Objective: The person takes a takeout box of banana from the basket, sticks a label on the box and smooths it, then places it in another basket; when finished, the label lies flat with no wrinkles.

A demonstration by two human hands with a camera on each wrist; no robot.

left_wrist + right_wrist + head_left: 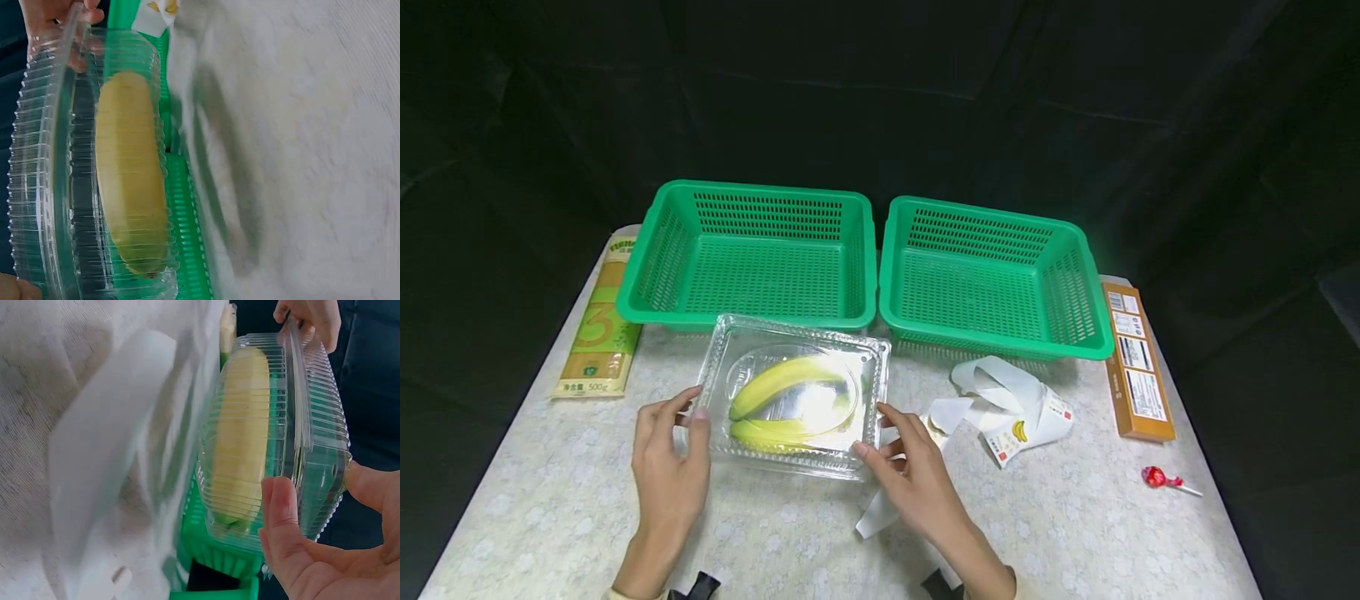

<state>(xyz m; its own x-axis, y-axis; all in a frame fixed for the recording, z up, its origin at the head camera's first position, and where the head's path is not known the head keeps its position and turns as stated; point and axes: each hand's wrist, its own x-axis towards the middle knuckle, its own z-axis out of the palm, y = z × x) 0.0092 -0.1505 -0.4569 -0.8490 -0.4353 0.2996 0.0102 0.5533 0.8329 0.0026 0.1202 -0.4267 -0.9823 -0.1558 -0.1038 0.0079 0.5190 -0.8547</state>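
The left hand (672, 460) and right hand (919, 477), fingers partly curled, grip the left and right ends of 1 clear container (867, 387); bananas (781, 383) lie inside. 2 green baskets (767, 271) stand far.

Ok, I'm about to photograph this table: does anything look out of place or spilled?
The white paper with banana print, right of the clear container, lies twisted and loose on the table, with strips beside the right hand. It looks like discarded wrapping; I see no spill.

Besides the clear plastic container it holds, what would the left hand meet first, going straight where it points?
Probably the left green rectangular plastic basket; the left hand might pass above it, since height is unclear.
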